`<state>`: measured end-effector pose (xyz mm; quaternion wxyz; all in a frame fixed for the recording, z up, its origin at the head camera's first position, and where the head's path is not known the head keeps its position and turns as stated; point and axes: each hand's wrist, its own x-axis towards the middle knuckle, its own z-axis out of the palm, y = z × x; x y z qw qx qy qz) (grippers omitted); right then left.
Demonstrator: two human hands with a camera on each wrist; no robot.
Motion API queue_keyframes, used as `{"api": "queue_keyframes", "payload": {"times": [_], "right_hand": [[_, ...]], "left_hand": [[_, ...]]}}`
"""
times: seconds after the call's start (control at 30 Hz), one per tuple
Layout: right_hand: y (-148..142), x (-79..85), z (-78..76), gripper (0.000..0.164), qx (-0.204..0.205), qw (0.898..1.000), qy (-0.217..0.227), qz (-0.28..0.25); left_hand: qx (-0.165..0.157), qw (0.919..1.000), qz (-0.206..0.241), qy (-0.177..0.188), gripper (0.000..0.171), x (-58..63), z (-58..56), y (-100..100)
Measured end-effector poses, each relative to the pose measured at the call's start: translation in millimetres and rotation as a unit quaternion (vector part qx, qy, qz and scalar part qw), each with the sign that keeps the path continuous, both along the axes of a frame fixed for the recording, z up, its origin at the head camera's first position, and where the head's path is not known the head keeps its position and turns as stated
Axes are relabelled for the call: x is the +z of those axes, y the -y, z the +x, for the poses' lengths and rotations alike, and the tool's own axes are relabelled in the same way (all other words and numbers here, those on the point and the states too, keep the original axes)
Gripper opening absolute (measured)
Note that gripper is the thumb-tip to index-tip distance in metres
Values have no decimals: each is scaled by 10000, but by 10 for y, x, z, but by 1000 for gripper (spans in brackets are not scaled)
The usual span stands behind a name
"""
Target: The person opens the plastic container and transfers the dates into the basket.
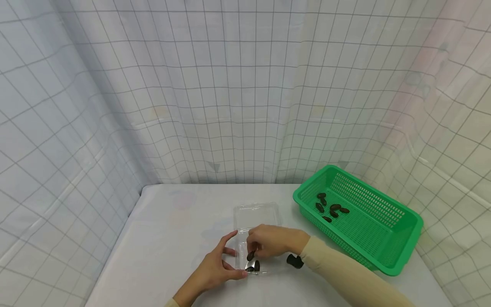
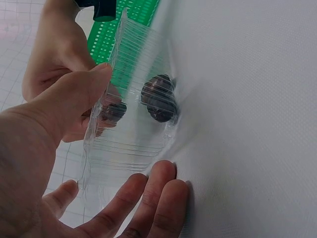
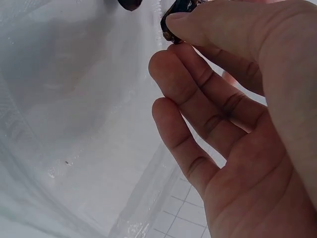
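Observation:
An open clear plastic clamshell box [image 1: 241,256] lies on the table, its lid [image 1: 256,216] folded back away from me. My left hand [image 1: 215,266] spans the box's left side, thumb at the near rim and straight fingers spread along the wall. My right hand [image 1: 270,241] is over the box, pinching a dark brown, glossy, date-like piece [image 1: 250,256] between thumb and fingertips; the thumb presses on this held piece [image 3: 174,22] in the right wrist view. Two similar dark pieces [image 2: 159,98] lie at the box's near end, seen through its wall in the left wrist view.
A green perforated basket [image 1: 412,238] stands at the right, angled, with several of the same dark pieces [image 1: 335,209] toward its left end. A white cloth covers the table [image 1: 161,243]. Grid-patterned white curtains [image 1: 238,98] enclose the back and sides.

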<state>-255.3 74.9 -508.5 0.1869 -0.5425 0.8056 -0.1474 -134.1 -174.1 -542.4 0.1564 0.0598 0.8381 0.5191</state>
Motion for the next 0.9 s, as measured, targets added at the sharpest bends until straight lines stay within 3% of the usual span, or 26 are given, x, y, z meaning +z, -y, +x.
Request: {"api": "queue_keyframes", "payload": {"times": [0.37, 0.9], "right_hand": [[-141, 14, -43, 12, -133, 9990, -101, -421], [-398, 211, -49, 14, -346, 9928, -319, -1101]], "left_hand": [[80, 10000, 19, -23, 122, -3, 1, -20], [119, 9999, -8, -19, 121, -2, 4, -22]]}}
